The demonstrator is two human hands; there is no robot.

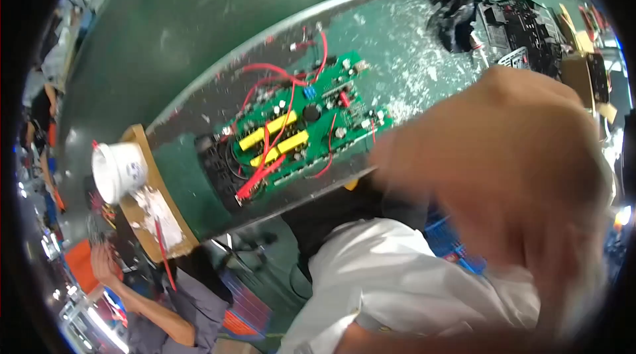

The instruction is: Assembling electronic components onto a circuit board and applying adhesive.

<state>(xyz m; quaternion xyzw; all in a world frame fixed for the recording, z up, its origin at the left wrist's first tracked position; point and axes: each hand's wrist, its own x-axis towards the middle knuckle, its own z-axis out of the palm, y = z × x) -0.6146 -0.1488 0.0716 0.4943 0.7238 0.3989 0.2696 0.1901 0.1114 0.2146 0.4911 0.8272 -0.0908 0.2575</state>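
Observation:
My right hand (pixel 503 155) is raised close to the camera on the right, strongly smeared by motion. Its fingers are too blurred to show whether they hold anything. Behind it on the bench lies a green circuit board (pixel 311 115) with yellow block components (pixel 291 143) and loose red wires (pixel 291 74). The board's left end rests by a black plastic end piece (pixel 220 165). My left hand does not show; a blurred strip of skin at the lower edge cannot be assigned to a hand.
A white tub (pixel 119 172) and a cardboard piece with white paste (pixel 159 218) are at the bench's left end. Crumpled black plastic (pixel 454 16) and black panels (pixel 527 26) lie at the far right. At lower left, a co-worker's arm (pixel 149 307) reaches out.

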